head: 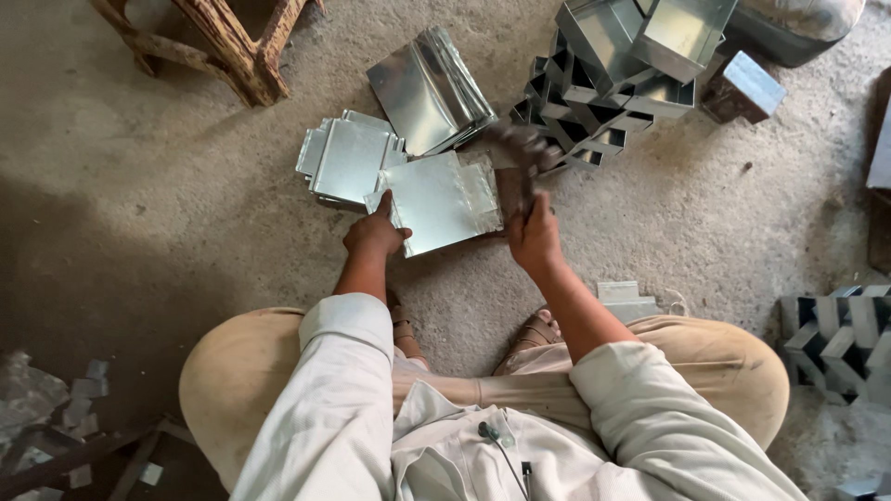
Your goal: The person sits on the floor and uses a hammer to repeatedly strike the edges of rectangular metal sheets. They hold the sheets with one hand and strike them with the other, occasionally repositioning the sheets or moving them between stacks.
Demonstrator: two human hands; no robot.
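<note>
While flat on concrete, shiny folded-edge metal sheet [436,201], left hand [374,232] steadying

There is only one view, from a camera worn on the person's head. It looks almost straight down, so the person's own chest, sleeves and bent knees fill the lower part of the frame, very near to the lens. The left hand [374,234] and the right hand [532,232] are in the middle of the frame, near the camera. Beyond the hands, toward the top edge, the concrete floor [139,167] is seen from farther away. The wooden stool leg [232,46] is cut by the top edge, beyond the left hand. No second view shares any part of this scene.
</note>
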